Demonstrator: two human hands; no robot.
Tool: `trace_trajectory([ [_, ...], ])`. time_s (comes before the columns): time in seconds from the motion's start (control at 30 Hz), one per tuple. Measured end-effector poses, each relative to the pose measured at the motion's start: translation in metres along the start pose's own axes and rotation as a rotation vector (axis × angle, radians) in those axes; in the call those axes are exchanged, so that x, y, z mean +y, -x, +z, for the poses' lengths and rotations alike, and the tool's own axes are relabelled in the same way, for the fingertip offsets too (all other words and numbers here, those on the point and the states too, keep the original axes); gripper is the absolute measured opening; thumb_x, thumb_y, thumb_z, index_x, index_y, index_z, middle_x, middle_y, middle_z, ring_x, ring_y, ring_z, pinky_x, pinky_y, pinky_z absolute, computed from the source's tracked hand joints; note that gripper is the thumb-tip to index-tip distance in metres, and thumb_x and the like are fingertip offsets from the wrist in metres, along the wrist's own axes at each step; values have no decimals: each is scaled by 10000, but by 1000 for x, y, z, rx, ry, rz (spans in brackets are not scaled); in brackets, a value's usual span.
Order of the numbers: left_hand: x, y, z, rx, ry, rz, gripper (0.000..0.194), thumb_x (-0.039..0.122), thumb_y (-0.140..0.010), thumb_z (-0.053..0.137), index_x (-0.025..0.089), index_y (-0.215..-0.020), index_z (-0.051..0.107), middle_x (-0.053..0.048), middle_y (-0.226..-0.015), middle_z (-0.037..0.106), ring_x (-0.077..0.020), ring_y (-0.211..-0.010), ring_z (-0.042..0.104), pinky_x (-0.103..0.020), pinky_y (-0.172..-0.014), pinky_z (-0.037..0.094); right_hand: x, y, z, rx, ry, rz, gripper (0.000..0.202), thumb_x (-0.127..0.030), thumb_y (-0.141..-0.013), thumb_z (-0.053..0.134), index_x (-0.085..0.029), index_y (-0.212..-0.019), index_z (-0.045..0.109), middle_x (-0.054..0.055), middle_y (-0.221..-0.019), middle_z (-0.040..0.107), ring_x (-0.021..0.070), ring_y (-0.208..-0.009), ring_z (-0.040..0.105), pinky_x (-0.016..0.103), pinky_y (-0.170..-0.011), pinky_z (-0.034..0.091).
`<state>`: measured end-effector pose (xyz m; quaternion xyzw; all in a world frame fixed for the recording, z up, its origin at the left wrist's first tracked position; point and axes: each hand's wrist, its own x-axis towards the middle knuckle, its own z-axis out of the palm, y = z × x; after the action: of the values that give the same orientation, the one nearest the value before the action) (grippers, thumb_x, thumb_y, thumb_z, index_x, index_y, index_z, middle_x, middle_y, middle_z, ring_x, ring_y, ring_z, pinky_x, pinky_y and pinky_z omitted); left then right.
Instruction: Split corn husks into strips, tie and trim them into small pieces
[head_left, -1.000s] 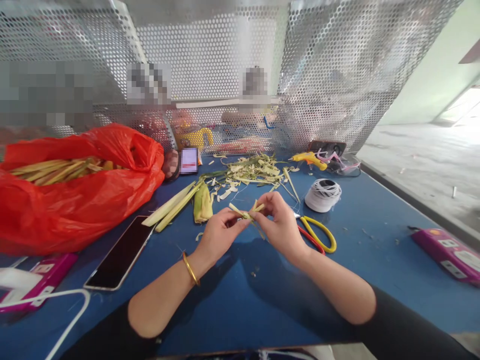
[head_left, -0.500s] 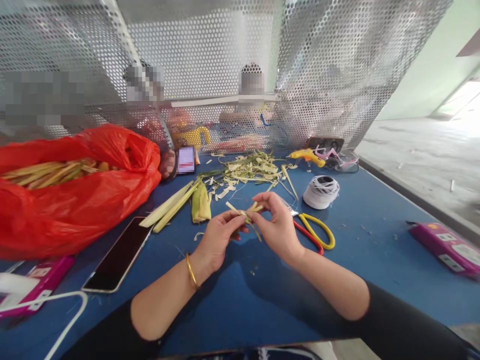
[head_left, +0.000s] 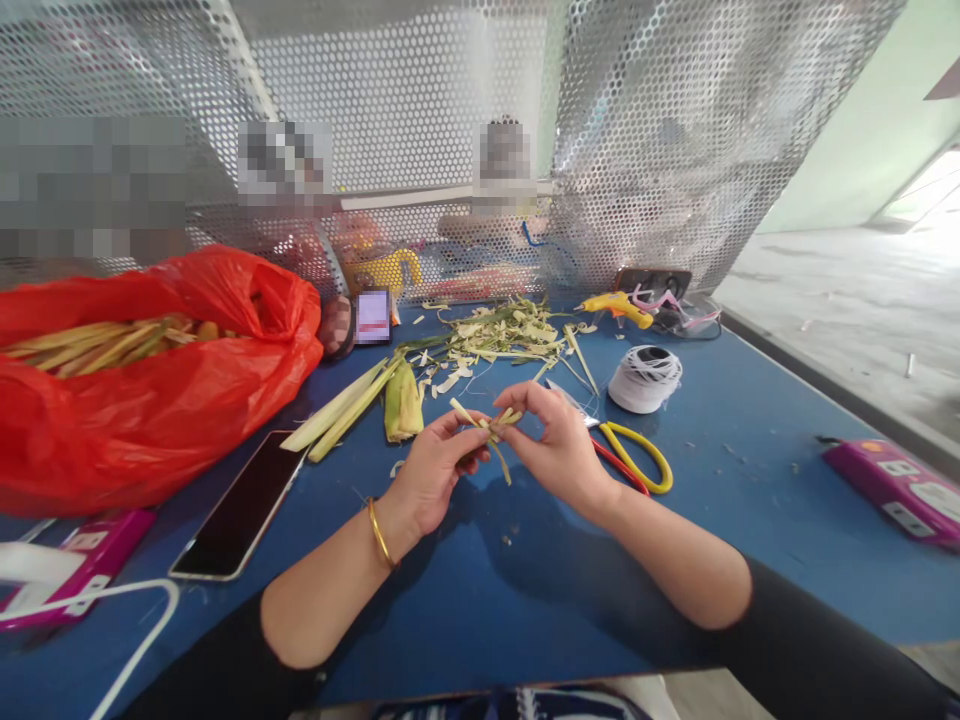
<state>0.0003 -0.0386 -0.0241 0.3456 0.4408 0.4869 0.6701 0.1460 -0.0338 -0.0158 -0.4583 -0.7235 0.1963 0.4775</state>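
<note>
Pale green plant strips [head_left: 501, 458] are pinched by the left hand [head_left: 439, 460] and the right hand [head_left: 559, 440], each with thumb and forefinger closed nearly tip to tip, only the thin material between. The strips cross where the hands meet, above the blue bench [head_left: 600, 620], between its front and far edges; one end hangs free toward the front edge. I judge them very light and pliable, yet they may split along the fibre under a sharp pull; the best hold seems at the crossing, with gentle fingertips. Scissors [head_left: 609, 430] lie just beside the right hand, a spool of white thread [head_left: 637, 385] farther toward the right edge, and shavings [head_left: 514, 330] near the far edge.
</note>
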Motion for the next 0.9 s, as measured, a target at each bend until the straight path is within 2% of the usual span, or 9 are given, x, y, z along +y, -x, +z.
trace_trajectory([
  [0.23, 1, 1, 2, -46, 16, 1, 237, 224, -538, 783, 174, -693, 611, 31, -619, 633, -74, -546, 557, -186, -543, 436, 4, 0, 0, -51, -146, 202, 92, -198, -724, 572, -203, -813, 550, -40, -666, 596, 134, -633, 557, 276, -651, 421],
  [0.37, 2, 1, 3, -8, -34, 18, 200, 214, -523, 768, 171, -643, 614, 24, -606, 618, -113, -620, 610, -192, -541, 438, 5, -3, -2, -71, -124, 208, 89, -194, -727, 575, -199, -814, 563, -35, -686, 601, 131, -651, 545, 271, -658, 422],
  [0.47, 2, -1, 1, 7, -81, 51, 176, 212, -524, 758, 171, -625, 620, 28, -602, 612, -119, -624, 615, -203, -555, 441, 4, -6, -6, -184, -107, 214, 79, -181, -734, 590, -189, -811, 606, -23, -706, 642, 133, -676, 570, 268, -677, 432],
  [0.6, 4, -4, -3, -50, -167, 43, 159, 229, -548, 755, 170, -630, 633, 17, -597, 629, -111, -619, 596, -208, -581, 439, 5, -10, -12, -371, -147, 285, 61, -210, -727, 656, -175, -775, 671, -10, -686, 682, 138, -663, 605, 250, -648, 441],
  [0.7, 6, -5, -5, -118, -210, 15, 158, 244, -570, 761, 170, -646, 644, 0, -607, 644, -120, -630, 596, -214, -588, 433, 4, -11, -16, -412, -99, 258, 44, -193, -741, 654, -175, -733, 694, -11, -672, 691, 127, -636, 606, 231, -623, 434],
  [0.9, 9, -6, -11, -193, -146, -55, 226, 294, -570, 792, 166, -721, 684, -11, -671, 671, -124, -661, 607, -222, -640, 450, -1, -12, -18, -367, 71, 85, 132, -78, -749, 596, -168, -737, 691, -11, -695, 695, 106, -634, 597, 200, -600, 402],
])
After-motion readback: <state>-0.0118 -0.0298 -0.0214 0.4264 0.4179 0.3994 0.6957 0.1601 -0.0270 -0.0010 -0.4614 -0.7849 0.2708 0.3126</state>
